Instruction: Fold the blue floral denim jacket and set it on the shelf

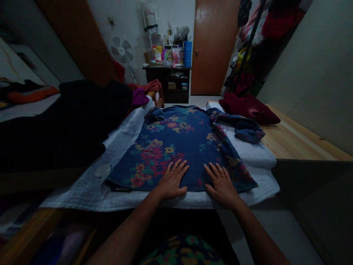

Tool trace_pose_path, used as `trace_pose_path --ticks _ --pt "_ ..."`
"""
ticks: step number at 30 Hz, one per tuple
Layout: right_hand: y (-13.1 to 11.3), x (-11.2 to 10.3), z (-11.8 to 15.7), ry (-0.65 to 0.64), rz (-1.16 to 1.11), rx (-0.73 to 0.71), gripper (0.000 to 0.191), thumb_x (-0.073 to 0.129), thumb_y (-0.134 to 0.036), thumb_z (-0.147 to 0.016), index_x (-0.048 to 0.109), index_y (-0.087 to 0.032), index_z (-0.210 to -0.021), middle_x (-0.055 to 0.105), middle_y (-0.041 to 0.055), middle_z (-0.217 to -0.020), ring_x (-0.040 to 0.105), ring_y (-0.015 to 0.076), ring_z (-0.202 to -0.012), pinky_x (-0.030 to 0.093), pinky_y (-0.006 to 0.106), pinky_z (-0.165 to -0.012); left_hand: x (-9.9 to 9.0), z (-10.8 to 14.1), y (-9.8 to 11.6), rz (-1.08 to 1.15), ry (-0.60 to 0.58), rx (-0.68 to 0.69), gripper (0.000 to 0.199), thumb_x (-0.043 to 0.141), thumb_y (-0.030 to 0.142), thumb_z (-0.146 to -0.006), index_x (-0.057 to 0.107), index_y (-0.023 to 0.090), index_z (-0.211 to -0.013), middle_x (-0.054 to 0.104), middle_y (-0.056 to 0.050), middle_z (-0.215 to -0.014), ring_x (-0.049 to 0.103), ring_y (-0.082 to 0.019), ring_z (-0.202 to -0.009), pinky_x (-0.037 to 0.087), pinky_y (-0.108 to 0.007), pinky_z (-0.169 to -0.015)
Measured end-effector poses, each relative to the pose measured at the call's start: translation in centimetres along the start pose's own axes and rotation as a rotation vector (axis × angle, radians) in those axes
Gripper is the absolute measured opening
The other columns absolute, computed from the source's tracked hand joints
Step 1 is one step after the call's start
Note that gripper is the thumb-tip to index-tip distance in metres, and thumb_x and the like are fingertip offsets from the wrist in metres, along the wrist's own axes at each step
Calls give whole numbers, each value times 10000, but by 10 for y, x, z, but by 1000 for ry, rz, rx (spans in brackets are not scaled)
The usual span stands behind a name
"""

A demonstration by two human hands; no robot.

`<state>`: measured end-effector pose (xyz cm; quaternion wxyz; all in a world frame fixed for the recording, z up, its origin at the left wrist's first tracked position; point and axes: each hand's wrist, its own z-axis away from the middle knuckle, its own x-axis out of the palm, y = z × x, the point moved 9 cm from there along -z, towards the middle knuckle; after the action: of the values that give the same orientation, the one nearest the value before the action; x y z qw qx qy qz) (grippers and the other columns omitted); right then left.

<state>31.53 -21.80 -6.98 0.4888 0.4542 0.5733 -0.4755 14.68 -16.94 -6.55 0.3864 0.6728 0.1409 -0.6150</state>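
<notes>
1. I've got a dk blue floral garment (193, 151) laid out flat, centered in front of me on a white quilted cloth (122, 134), hem on the near side.
2. Print: red, pink & yellow flowers w/ green leaves, thickest on the L half; the mid strip is mostly plain blue. Body looks pretty smooth.
3. R-side sleeve (249, 130) goes out to the side & bends back, end lying on the cloth; L-side sleeve (154, 115) is bunched near the top corner.
4. My L hand (172, 180) and R hand (222, 184) are both open, palms down, fingers spread, pressed on the garment nr the hem, well apart. Neither grips anything.
5. The cloth hangs a bit over the near edge; can't tell what's under it.
6. To the R: light-wood bench (309, 141) w/ a maroon cloth item (250, 108) on it, just beyond the sleeve.
7. To the L: big heap of dk clothing (68, 117), plus a purple cloth (140, 96) nr its far end.
8. Back of rm: white fan (122, 49), dk cabinet (153, 75) w/ assorted items on top, incl. a tall blue container (187, 54); brown door (215, 48) beside it. Hanging clothes (282, 24) upper R. Light's dim.
</notes>
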Motion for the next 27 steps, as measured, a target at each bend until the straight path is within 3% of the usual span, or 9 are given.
trace_pose_path --ticks 9,13,18,27 --pt "1 -1 -4 5 -17 34 816 436 -190 -785 166 -215 -1554 290 62 -1577 177 278 -1465 174 501 -1170 2 0 -1 11 21 4 859 598 374 -737 255 256 -1516 179 -51 -1618 71 -284 -1491 63 -534 -1193" --pt "-29 -6 -19 -19 -108 -11 809 433 -283 -846 72 -177 -1563 243 86 -1592 131 274 -1476 167 511 -1171 1 0 0 4 16 9 861 602 378 -734 262 244 -1514 175 -58 -1618 76 -280 -1491 56 -526 -1196" --pt "-62 0 -32 -125 -142 -57 787 460 -437 -880 150 -179 -1555 196 93 -1604 114 291 -1478 131 527 -1173 1 1 0 5 7 -4 853 595 371 -744 266 213 -1515 186 -68 -1614 77 -270 -1491 42 -509 -1203" --pt "-45 5 -25 -139 -82 -37 739 491 -493 -886 198 -318 -1541 204 57 -1605 137 312 -1472 138 527 -1164 0 1 0 7 -8 -5 870 612 358 -729 269 210 -1515 167 -66 -1619 71 -266 -1492 32 -504 -1204"
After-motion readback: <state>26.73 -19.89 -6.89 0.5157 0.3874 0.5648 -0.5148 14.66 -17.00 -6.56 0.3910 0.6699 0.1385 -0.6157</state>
